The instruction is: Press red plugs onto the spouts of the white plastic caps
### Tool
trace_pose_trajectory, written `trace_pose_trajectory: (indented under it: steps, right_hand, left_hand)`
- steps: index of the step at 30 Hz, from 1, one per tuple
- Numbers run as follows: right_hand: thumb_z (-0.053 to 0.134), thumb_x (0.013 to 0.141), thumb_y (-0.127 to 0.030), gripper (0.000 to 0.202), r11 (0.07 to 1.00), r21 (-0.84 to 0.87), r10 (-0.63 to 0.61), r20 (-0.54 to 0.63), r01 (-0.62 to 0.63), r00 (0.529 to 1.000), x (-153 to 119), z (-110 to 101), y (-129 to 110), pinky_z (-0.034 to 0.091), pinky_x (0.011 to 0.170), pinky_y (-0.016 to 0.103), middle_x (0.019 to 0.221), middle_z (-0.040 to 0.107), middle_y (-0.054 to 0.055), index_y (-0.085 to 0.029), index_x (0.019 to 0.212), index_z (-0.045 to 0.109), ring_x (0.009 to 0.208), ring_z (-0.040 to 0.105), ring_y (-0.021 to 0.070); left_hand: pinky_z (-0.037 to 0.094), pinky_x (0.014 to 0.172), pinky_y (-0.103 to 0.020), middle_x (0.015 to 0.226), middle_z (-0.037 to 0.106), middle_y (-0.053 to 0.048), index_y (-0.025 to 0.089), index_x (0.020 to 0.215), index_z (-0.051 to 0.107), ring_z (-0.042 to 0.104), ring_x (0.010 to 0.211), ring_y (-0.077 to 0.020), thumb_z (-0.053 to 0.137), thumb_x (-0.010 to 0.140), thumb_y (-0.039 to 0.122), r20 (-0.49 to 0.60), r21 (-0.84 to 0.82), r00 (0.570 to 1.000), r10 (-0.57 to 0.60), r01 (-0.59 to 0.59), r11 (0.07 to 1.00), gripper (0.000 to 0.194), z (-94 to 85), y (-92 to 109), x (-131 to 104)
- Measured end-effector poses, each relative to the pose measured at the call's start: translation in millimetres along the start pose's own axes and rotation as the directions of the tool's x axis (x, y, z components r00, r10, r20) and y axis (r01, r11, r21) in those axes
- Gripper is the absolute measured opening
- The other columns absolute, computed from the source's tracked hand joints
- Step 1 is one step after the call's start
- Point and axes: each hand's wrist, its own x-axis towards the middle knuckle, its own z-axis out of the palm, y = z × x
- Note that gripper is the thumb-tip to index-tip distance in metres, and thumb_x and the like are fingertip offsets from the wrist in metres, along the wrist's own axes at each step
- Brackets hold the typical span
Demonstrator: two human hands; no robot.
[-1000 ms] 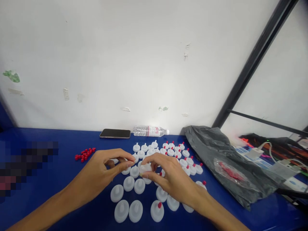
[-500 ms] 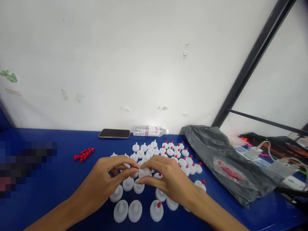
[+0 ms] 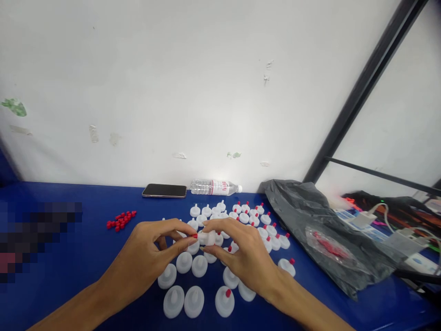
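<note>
My left hand [image 3: 151,250] pinches a small red tip [image 3: 195,236] between thumb and forefinger. Right beside it, my right hand [image 3: 241,253] holds a white plastic cap [image 3: 207,237], nozzle turned toward the red tip. The two hands meet above a spread of several white caps [image 3: 193,301] on the blue table [image 3: 86,257]. Some caps carry red tips [image 3: 227,293], others are bare. A small heap of loose red tips [image 3: 121,220] lies to the left of my left hand.
A black phone [image 3: 164,191] and a lying water bottle [image 3: 215,187] sit by the white wall. A grey plastic bag [image 3: 320,230] holding a clear pouch of red parts [image 3: 329,247] is at the right, with chargers and cables [image 3: 389,225] beyond.
Both hands lifted slightly and drew together. The red tip in my left fingers now sits against the nozzle of the white cap in my right hand.
</note>
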Motion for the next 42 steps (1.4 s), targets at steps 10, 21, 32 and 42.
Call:
trace_pose_trajectory:
  steps: [10,21,32,42]
  right_hand:
    - [0.071,0.099,-0.025,0.036,0.978,-0.119,-0.173,0.016,0.174,0.985,-3.1,1.0,-2.3,0.06,0.089,0.033,0.119,0.076,0.008,-0.022,0.133,0.059,0.103,0.07,0.0206]
    - [0.065,0.1,-0.012,0.031,0.897,-0.26,-0.367,0.011,0.358,0.93,-0.1,-0.7,-13.6,0.062,0.087,0.03,0.108,0.078,0.01,-0.011,0.13,0.056,0.094,0.067,0.0208]
    - [0.06,0.102,-0.016,0.035,0.972,-0.189,-0.123,0.111,0.142,0.986,4.2,-7.2,-9.8,0.057,0.102,0.038,0.128,0.073,0.008,-0.02,0.137,0.058,0.115,0.067,0.0217]
    - [0.075,0.096,-0.034,0.008,0.97,-0.046,0.242,0.173,-0.238,0.955,11.8,-30.1,-11.6,0.055,0.084,0.034,0.096,0.076,-0.001,-0.026,0.093,0.073,0.088,0.071,0.0182]
  left_hand:
    - [0.054,0.062,-0.017,0.08,0.078,0.002,0.02,0.1,0.074,0.071,0.066,-0.0095,0.054,0.104,0.017,-0.066,0.223,0.826,0.56,-0.535,0.815,0.02,5.7,-14.8,-1.6]
    - [0.048,0.054,-0.017,0.072,0.069,0.004,0.025,0.108,0.065,0.066,0.06,-0.0085,0.043,0.096,0.002,0.002,0.102,0.824,0.567,-0.564,0.819,0.034,5.4,-16.4,-6.9]
    - [0.049,0.062,-0.023,0.078,0.073,0.002,0.026,0.106,0.073,0.066,0.065,-0.0123,0.051,0.105,0.035,0.133,0.267,0.914,0.383,-0.405,0.874,0.024,-5.6,-16.7,9.3]
    - [0.046,0.064,-0.033,0.093,0.076,-0.009,0.025,0.087,0.077,0.069,0.09,-0.0309,0.051,0.091,0.031,0.006,0.799,1.0,-0.006,-0.001,0.601,0.026,-96.0,-68.6,43.7]
